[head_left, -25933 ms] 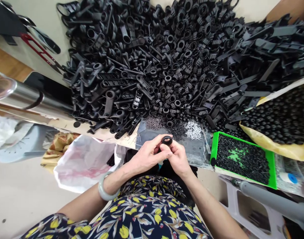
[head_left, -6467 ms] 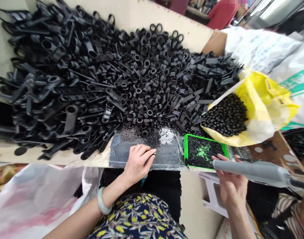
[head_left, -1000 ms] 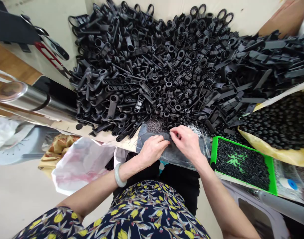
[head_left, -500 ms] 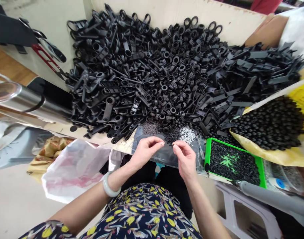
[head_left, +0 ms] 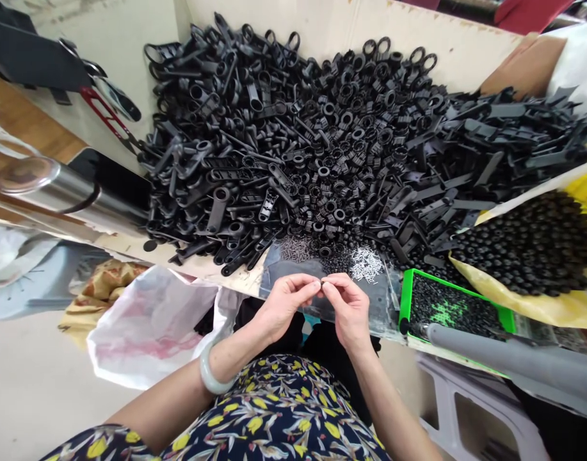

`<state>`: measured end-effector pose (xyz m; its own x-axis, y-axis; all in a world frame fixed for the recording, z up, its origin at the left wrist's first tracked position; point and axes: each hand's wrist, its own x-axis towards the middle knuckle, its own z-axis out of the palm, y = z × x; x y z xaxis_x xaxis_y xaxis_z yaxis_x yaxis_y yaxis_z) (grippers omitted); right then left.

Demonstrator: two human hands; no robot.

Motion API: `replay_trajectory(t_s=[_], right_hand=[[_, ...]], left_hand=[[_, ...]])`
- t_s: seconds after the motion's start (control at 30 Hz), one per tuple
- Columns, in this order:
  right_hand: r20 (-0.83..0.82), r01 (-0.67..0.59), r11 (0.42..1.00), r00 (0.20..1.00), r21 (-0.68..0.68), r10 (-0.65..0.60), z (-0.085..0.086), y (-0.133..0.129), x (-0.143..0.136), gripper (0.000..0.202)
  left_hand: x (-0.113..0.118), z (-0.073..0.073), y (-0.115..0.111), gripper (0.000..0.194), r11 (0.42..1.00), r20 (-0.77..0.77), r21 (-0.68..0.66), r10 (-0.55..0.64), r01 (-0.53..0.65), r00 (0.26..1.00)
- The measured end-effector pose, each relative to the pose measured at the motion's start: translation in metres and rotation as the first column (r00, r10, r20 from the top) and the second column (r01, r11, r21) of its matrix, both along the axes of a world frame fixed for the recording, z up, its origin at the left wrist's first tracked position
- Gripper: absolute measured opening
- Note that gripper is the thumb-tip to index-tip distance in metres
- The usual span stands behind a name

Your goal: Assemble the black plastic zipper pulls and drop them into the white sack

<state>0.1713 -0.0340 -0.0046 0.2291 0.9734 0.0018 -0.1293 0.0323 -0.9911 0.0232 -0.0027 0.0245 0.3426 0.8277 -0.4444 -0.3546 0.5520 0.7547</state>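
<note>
My left hand (head_left: 289,299), with a pale bangle (head_left: 211,368) on its wrist, is closed in a pinch. Its fingertips meet those of my right hand (head_left: 351,310), also pinched, above the edge of a dark work mat (head_left: 297,274). A tiny dark piece shows at the right fingertips, too small to name; whatever the left fingertips hold is hidden. Just beyond the hands lie small heaps of silver pins (head_left: 367,264), tiny black parts (head_left: 336,259) and brownish bits (head_left: 296,248).
Black plastic rings (head_left: 324,171), handle-like parts (head_left: 219,208) and flat strips (head_left: 490,166) are piled behind. To the right are a green tray (head_left: 407,294) of small black pieces and a yellow bag (head_left: 475,275) of black knobs. A steel flask (head_left: 72,186) and white bag (head_left: 144,326) are on the left.
Both hands have come together from a small gap, and their fingertips now meet. The whole view has shifted slightly. A grey bar at the right now covers the tray's near corner.
</note>
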Motion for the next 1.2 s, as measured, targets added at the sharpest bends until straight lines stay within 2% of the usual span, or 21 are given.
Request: replay_trajectory(t_s=[0.13, 0.27, 0.4, 0.6, 0.73, 0.93, 1.07, 1.2], right_hand=[[0.023, 0.014, 0.999, 1.0, 0.035, -0.014, -0.002, -0.001, 0.001, 0.004], [0.255, 0.006, 0.992, 0.966, 0.128, -0.038, 0.0, -0.004, 0.006, 0.008], [0.482, -0.068, 0.963, 0.874, 0.26, -0.068, 0.004, -0.009, 0.013, 0.018], [0.736, -0.25, 0.895, 0.667, 0.37, -0.118, 0.009, -0.007, 0.024, 0.033], [0.782, -0.279, 0.884, 0.607, 0.376, -0.141, 0.014, -0.005, 0.026, 0.03], [0.786, -0.195, 0.937, 0.607, 0.289, -0.116, 0.01, -0.008, 0.023, 0.025], [0.801, -0.171, 0.939, 0.58, 0.299, -0.15, 0.005, -0.01, 0.021, 0.026], [0.794, -0.157, 0.941, 0.587, 0.301, -0.156, 0.003, -0.007, 0.018, 0.02]], left_hand=[[0.002, 0.001, -0.001, 0.031, 0.999, 0.017, -0.042, 0.02, -0.019, 1.0], [0.003, 0.001, -0.002, 0.031, 0.998, 0.025, -0.057, 0.016, -0.015, 1.0], [0.003, -0.001, -0.004, 0.029, 0.997, 0.009, -0.073, 0.016, -0.015, 1.0], [0.005, 0.001, -0.005, 0.028, 0.965, 0.103, -0.263, 0.048, -0.019, 0.994], [0.007, 0.003, -0.005, 0.026, 0.958, 0.165, -0.288, 0.058, -0.009, 0.984], [0.014, 0.0, -0.013, 0.025, 0.956, 0.166, -0.28, 0.141, -0.09, 0.976], [0.021, -0.004, -0.017, 0.031, 0.958, 0.16, -0.265, 0.151, -0.105, 0.975], [0.025, -0.001, -0.015, 0.035, 0.96, 0.137, -0.249, 0.167, -0.129, 0.976]])
